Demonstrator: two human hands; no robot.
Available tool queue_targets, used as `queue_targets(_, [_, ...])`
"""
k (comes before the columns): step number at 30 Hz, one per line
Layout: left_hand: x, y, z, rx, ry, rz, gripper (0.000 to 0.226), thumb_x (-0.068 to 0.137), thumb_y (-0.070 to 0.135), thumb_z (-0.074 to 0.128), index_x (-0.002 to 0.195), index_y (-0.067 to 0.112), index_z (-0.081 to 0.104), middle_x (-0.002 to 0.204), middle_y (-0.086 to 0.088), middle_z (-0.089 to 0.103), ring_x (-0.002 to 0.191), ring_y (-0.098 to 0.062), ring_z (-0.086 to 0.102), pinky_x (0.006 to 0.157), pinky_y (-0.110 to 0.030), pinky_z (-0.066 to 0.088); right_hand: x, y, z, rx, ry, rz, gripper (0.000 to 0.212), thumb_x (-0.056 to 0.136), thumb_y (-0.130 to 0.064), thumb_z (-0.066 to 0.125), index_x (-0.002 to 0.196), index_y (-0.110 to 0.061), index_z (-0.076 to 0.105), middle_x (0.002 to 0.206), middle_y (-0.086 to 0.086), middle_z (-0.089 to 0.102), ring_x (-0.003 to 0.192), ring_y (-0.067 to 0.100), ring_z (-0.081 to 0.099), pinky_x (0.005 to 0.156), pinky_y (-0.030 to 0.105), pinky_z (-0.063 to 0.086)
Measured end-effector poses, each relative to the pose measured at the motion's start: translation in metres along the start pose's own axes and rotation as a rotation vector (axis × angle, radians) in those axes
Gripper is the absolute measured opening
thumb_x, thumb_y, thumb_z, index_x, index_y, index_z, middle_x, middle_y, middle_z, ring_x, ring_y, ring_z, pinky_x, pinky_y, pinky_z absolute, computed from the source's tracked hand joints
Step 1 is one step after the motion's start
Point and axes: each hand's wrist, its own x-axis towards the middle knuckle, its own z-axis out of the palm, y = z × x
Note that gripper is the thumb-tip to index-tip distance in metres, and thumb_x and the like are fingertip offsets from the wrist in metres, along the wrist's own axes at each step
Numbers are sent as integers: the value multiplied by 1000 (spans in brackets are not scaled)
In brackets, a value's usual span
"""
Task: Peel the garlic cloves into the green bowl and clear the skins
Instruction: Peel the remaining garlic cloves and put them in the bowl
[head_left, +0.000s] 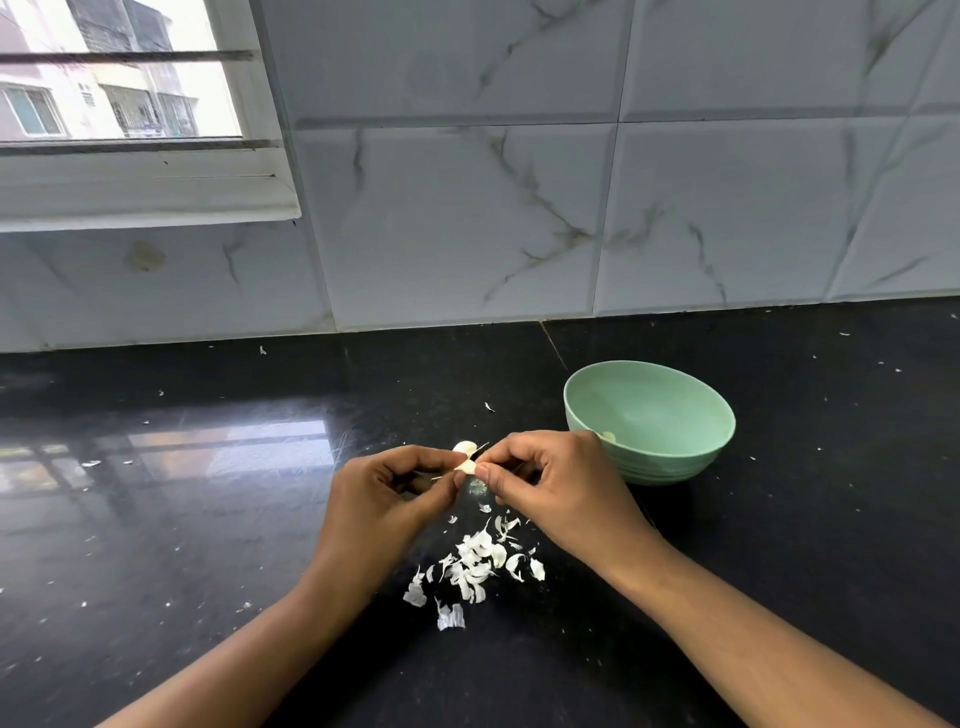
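Note:
Above the black counter, my left hand (387, 499) and my right hand (556, 486) meet fingertip to fingertip, both pinching one small white garlic clove (466, 465). A pale flap of skin (464, 447) stands up from the clove's top. Directly below the hands lies a heap of white garlic skins (475, 566) on the counter. The green bowl (675, 457) stands upright just right of my right hand; a peeled clove (608, 437) shows inside it near the front wall, partly hidden by my knuckles.
The black counter (208, 519) is glossy, reflects the window and carries scattered skin flecks, one (489, 407) left of the bowl. A marble-tiled wall (519, 208) rises behind it. A window frame (145, 182) is at the upper left.

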Motion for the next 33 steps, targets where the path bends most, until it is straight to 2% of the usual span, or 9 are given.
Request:
queue_targets(2, [-1,0,0,58,11,27,15,68,27,78,82,25,77,71,1,74,62,-12,68,62,-25,56,0,1,1,-82,-2,-32,8,79,-28,70,78,-21,74,65,-10,67,59,3,59,55,20,46])
queue_targets(6, [-2,-1,1,102,35,50,16,71,15,80,80,28,76,69,1,73,62,-17,69,63,-33,59,1,1,3,-211,11,-112,14,79,-30,61,72,-19,67,65,-9,62,59,8,56,53,32,47])
queue_targets(10, [0,-1,-1,131,23,74,17,71,13,80,81,26,76,66,2,73,63,-21,69,61,-28,57,0,1,1,-251,-7,-146,13,82,-29,56,75,-19,61,69,-9,59,59,10,53,53,30,42])
queue_targets(12, [0,1,0,115,7,74,14,70,16,80,81,24,77,68,4,73,63,-21,69,59,-22,55,1,2,1,-253,-19,-158,14,82,-30,54,75,-19,59,70,-9,58,59,10,51,53,28,40])
queue_targets(15, [-1,3,-1,86,-26,87,13,68,28,75,81,28,77,69,3,73,63,-21,70,60,-24,56,2,3,1,-244,-25,-159,17,81,-33,48,75,-19,56,71,-9,57,60,10,50,53,28,41])
queue_targets(19, [-2,5,-1,-33,-96,55,19,68,28,73,86,32,76,71,-3,74,64,-19,71,66,-30,58,4,5,0,-85,-22,-75,7,77,-24,57,72,-19,59,66,-11,56,59,6,51,53,23,41])
queue_targets(22, [-2,7,1,-145,-117,19,18,67,22,72,84,26,77,73,-9,74,62,-18,70,64,-27,58,4,4,0,86,-49,46,9,75,-24,58,70,-17,60,57,-12,54,52,4,50,50,23,42])
queue_targets(28, [-2,12,0,-337,-142,-61,17,66,7,68,78,15,77,72,-12,73,60,-17,69,58,-23,57,4,-2,1,626,-124,357,24,92,-3,53,70,-12,58,55,-3,50,47,5,44,39,19,41])
queue_targets(33, [-2,11,2,-369,-116,-104,18,67,8,66,84,7,72,69,-10,71,57,-15,67,55,-23,56,4,-5,0,731,-155,414,24,93,-4,50,71,-11,56,54,-4,50,46,5,44,38,18,39])
